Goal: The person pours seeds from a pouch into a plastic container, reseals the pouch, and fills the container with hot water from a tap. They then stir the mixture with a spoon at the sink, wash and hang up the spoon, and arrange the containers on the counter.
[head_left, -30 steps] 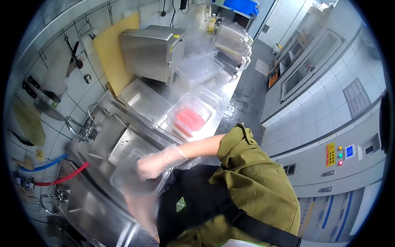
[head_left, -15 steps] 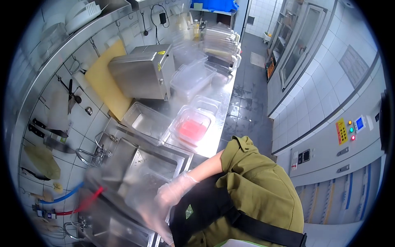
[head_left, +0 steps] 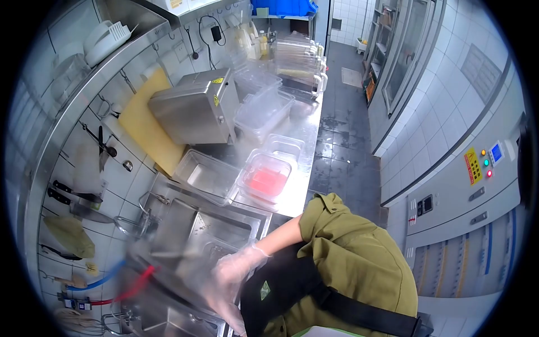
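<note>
Lower centre: blurred clear container (head_left: 209, 253) was over the sink (head_left: 230, 226) | right gloved hand (head_left: 233, 272) was beside it, left hand (head_left: 229, 314) below; whether they gripped, I could not tell | firm two-handed hold seemed advisable, since smooth plastic might slip

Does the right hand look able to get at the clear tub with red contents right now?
Probably yes: the clear tub sits on the counter with nothing tall seen between it and the right hand, though blur hides whether that hand is free.
</note>
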Motion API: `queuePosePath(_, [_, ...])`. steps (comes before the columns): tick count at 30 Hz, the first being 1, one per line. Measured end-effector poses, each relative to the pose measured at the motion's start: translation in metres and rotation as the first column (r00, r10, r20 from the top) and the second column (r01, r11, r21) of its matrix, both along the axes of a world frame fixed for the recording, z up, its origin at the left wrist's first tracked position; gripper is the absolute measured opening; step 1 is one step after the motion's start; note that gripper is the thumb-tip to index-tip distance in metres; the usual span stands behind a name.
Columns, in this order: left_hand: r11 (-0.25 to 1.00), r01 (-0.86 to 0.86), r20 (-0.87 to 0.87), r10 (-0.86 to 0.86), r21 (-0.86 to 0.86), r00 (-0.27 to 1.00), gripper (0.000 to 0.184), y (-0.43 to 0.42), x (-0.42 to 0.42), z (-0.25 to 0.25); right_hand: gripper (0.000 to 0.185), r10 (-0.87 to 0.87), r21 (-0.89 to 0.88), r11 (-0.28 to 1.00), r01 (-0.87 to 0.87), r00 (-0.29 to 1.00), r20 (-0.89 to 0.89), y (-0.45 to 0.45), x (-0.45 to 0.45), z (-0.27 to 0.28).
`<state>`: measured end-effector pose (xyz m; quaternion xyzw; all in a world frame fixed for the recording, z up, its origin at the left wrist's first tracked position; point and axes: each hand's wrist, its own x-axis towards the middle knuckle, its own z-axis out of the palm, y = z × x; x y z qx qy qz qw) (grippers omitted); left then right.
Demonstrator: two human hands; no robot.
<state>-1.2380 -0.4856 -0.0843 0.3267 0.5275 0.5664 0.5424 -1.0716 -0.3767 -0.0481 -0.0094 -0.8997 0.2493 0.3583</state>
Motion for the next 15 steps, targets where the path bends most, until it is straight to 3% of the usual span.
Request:
queuePosePath(3, [1.000, 0.011, 0.033, -0.011, -0.009, 0.999, 0.067, 0.002, -0.004, -0.003, 0.012, 0.061, -0.081, 0.995, -0.060, 0.998, 0.011, -0.005, 0.007, 0.011])
queuePosePath(7, [0.997, -0.036, -0.035, 0.033, -0.064, 0.999, 0.065, 0.004, -0.003, 0.002, 0.013, 0.018, -0.161, 0.987, -0.001, 0.995, 0.102, -0.009, 0.011, 0.004])
queuePosePath(12, [0.999, 0.044, -0.017, -0.044, -0.011, 0.999, 0.065, 0.002, -0.004, 0.008, 0.012, -0.016, -0.308, 0.948, 0.086, 0.975, 0.223, -0.009, 0.020, 0.007])
queuePosePath(15, [0.995, 0.069, -0.033, -0.067, 0.067, 0.997, 0.067, 0.003, -0.006, -0.002, 0.010, -0.009, -0.146, 0.989, 0.029, 0.990, 0.138, -0.007, 0.025, 0.004])
